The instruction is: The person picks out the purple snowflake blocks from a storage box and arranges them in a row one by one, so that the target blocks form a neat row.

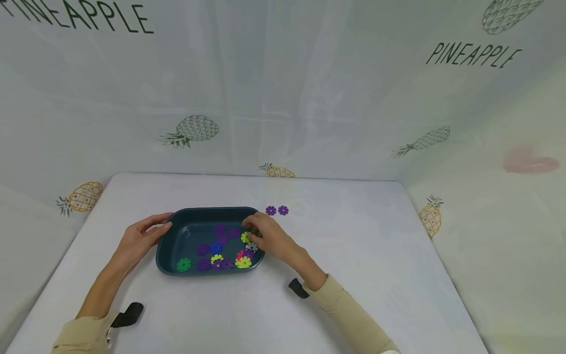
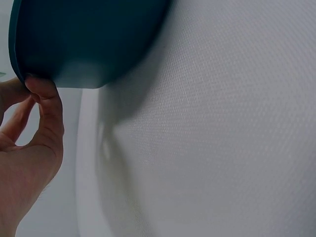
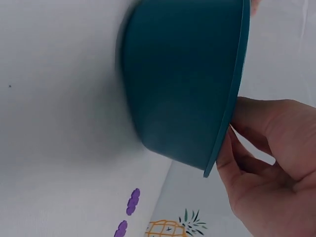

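Note:
A dark teal oblong plastic basin (image 1: 170, 250) stands on the white table, with several notched, flower-shaped plastic discs inside. Most are purple, such as one disc (image 1: 203, 250); a green disc (image 1: 183, 265) lies alone at the near left, while yellow, blue, pink and grey ones gather toward the right. My left hand (image 1: 140, 238) pinches the basin's left rim between thumb and fingers, seen closer in the left wrist view (image 2: 37, 133). At the opposite end my right hand (image 1: 271, 238) grips the right rim, thumb over the edge and a finger against the outer wall (image 3: 182, 84).
Two purple discs (image 1: 276, 210) lie side by side on the table (image 1: 353, 236), just beyond the basin's far right corner. A pale curtain (image 1: 309, 98) printed with pineapples hangs behind the table's back edge and along its sides.

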The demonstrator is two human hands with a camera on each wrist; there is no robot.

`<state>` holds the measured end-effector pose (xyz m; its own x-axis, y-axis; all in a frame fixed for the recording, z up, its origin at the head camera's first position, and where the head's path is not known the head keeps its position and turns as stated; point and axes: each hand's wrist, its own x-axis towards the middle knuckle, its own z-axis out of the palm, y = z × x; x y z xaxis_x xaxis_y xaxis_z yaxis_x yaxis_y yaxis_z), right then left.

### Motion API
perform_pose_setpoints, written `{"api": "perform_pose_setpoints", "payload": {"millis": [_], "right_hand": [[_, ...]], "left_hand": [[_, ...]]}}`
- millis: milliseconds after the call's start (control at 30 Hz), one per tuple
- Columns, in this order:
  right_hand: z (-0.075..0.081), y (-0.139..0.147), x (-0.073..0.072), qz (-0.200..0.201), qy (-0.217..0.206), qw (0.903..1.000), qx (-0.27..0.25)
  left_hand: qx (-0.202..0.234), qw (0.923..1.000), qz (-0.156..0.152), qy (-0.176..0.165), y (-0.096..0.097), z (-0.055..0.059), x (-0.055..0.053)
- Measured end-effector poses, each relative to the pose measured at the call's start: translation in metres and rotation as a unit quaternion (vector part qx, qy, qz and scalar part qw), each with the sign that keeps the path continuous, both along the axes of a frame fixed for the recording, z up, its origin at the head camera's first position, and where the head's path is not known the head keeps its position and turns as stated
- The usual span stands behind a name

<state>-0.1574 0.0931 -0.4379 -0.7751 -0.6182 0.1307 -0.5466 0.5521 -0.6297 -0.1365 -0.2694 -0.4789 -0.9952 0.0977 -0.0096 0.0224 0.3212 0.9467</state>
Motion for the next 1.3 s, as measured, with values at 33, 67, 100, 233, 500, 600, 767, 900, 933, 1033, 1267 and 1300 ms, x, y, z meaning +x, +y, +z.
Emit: {"api": "perform_pose_setpoints", "payload": {"millis": [33,67,100,233,500,600,767,900,933,1033,1267,1300], "right_hand": [[0.0,-0.001,0.001,0.008,-0.002,0.9999,0.01],[-0.001,-0.002,0.002,0.016,-0.002,0.9997,0.02],[-0.001,-0.003,0.003,0.022,-0.004,0.9993,0.029],[-0.003,-0.008,0.007,0.036,-0.005,0.9974,0.063],[-0.002,-0.019,0.011,0.05,0.016,0.9847,0.166],[0.002,-0.023,0.012,0.049,0.013,0.9766,0.209],[0.006,-0.031,0.014,0.046,0.004,0.9649,0.259],[0.004,-0.033,0.016,0.036,0.01,0.9606,0.275],[0.004,-0.033,0.017,0.035,0.014,0.9607,0.275],[0.005,-0.031,0.017,0.041,0.024,0.9634,0.264],[0.009,-0.029,0.01,0.051,0.039,0.9699,0.235],[0.01,-0.028,0.01,0.052,0.041,0.9703,0.233]], "left_hand": [[0.001,1.0,0.0,-0.001,0.0,0.0,0.0],[0.004,1.0,-0.001,-0.002,0.0,0.0,0.0],[0.006,1.0,-0.002,-0.002,0.0,0.0,0.0],[0.012,0.9999,-0.003,0.001,0.0,0.001,-0.001],[0.017,0.9999,0.0,-0.003,-0.001,0.002,-0.005],[0.015,0.9999,0.002,-0.006,-0.001,0.002,-0.006],[0.01,0.9999,0.005,-0.009,-0.002,0.001,-0.004],[0.008,0.9998,0.005,-0.016,-0.002,-0.001,-0.001],[0.008,0.9998,0.005,-0.018,-0.001,-0.001,0.0],[0.009,0.9997,0.002,-0.022,-0.001,-0.002,0.002],[0.003,0.9999,0.004,-0.01,-0.002,0.001,0.0],[0.004,0.9999,0.004,-0.011,-0.002,0.002,-0.001]]}}
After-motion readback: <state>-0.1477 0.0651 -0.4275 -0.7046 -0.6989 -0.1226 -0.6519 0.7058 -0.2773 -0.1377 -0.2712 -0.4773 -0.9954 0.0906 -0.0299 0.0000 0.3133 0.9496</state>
